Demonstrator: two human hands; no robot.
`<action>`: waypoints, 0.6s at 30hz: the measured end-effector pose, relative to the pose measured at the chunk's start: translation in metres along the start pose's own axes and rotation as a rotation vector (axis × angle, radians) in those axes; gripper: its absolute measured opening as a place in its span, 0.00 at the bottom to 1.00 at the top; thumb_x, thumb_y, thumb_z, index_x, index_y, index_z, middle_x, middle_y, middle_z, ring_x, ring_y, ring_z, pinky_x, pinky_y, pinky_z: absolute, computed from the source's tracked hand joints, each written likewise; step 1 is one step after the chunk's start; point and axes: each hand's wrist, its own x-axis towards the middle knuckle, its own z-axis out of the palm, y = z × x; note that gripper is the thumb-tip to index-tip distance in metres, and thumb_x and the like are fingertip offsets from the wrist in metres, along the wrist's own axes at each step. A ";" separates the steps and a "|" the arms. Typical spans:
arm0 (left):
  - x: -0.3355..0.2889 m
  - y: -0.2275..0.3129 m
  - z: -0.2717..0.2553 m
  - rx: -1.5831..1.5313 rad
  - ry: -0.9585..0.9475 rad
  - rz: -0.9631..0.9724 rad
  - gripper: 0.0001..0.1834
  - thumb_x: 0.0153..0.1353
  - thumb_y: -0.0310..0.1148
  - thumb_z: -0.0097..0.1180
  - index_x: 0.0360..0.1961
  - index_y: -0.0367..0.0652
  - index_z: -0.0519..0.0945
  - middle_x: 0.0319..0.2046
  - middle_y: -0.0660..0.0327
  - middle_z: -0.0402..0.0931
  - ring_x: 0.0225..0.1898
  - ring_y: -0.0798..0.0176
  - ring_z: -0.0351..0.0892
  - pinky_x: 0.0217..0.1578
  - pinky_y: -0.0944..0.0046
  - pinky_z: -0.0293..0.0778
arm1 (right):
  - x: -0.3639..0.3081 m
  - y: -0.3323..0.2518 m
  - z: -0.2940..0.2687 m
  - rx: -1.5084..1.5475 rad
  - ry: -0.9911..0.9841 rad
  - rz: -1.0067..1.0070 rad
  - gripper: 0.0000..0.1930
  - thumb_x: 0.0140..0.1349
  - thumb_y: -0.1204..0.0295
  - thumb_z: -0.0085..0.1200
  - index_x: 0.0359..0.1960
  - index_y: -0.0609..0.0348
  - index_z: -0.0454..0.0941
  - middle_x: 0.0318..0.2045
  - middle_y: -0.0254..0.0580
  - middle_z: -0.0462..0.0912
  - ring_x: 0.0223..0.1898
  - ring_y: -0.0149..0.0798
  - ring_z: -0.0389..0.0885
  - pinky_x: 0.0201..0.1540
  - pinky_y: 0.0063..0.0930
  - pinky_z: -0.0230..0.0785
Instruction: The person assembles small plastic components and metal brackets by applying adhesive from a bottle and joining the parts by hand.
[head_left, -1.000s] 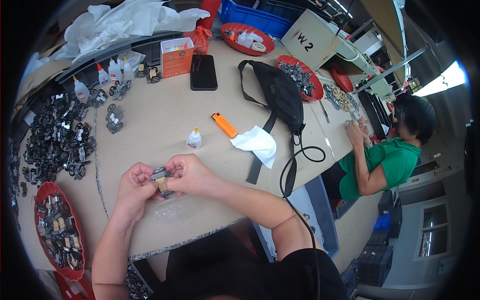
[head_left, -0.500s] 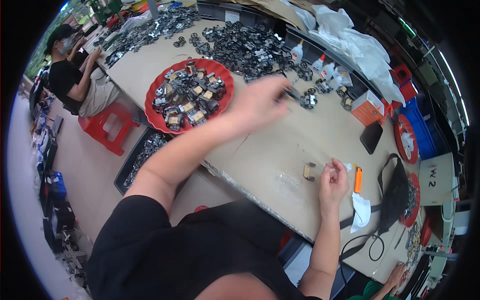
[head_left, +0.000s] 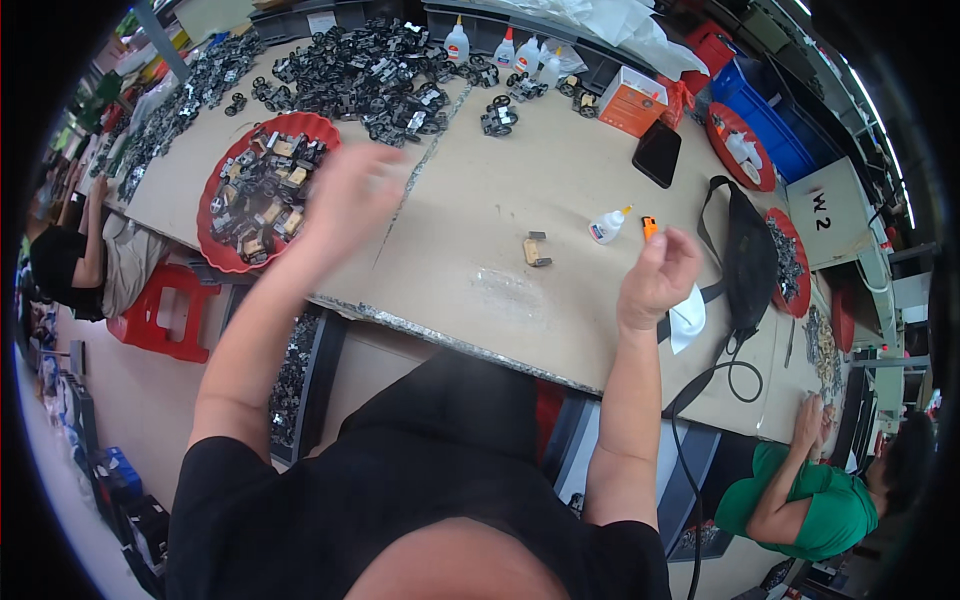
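My left hand (head_left: 355, 200) is smeared by motion just right of a scalloped red dish (head_left: 213, 243). Its fingers are too blurred to show whether they hold anything. Small dark metal-and-tan assemblies (head_left: 270, 212) fill that dish. My right hand (head_left: 660, 278) hovers over the table with fingers curled in; anything inside them is hidden. Close behind it are an orange-handled tool (head_left: 650, 227), partly covered by the hand, and a white glue bottle (head_left: 606, 227) with a yellow tip. Between my hands, a single tan block with dark ends (head_left: 537, 250) lies on the table.
Black wheeled parts (head_left: 360, 75) are heaped at the back, beside several glue bottles (head_left: 457, 42). An orange box (head_left: 632, 102), a phone (head_left: 657, 154) and a black strapped bag (head_left: 745, 265) lie to the right. A person in green (head_left: 800, 500) works at far right, another person (head_left: 65, 265) at far left.
The view has swung, shifting the table leftward and upward in the picture. My left hand has moved from beside the heaped black parts to the red dish. My right hand stays near the orange-handled tool.
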 end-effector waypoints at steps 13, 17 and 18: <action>0.034 0.059 0.110 -0.302 -0.639 0.638 0.11 0.50 0.24 0.51 0.38 0.41 0.74 0.34 0.58 0.75 0.38 0.59 0.72 0.40 0.63 0.70 | 0.007 0.032 -0.021 -0.155 -0.613 0.604 0.20 0.48 0.77 0.55 0.43 0.65 0.63 0.42 0.47 0.72 0.46 0.35 0.71 0.46 0.23 0.63; 0.035 0.061 0.110 -0.882 -0.849 -0.242 0.08 0.58 0.30 0.49 0.38 0.42 0.74 0.32 0.61 0.75 0.32 0.67 0.74 0.33 0.68 0.71 | 0.004 0.034 -0.010 -0.189 -0.681 0.712 0.20 0.51 0.75 0.55 0.44 0.66 0.62 0.42 0.47 0.73 0.44 0.35 0.73 0.46 0.24 0.64; 0.036 0.058 0.108 -1.097 -0.828 -0.381 0.08 0.59 0.32 0.49 0.39 0.43 0.73 0.32 0.61 0.75 0.31 0.70 0.73 0.32 0.71 0.71 | 0.005 0.033 -0.008 -0.189 -0.679 0.756 0.19 0.52 0.75 0.54 0.44 0.66 0.62 0.41 0.47 0.73 0.43 0.35 0.73 0.46 0.24 0.65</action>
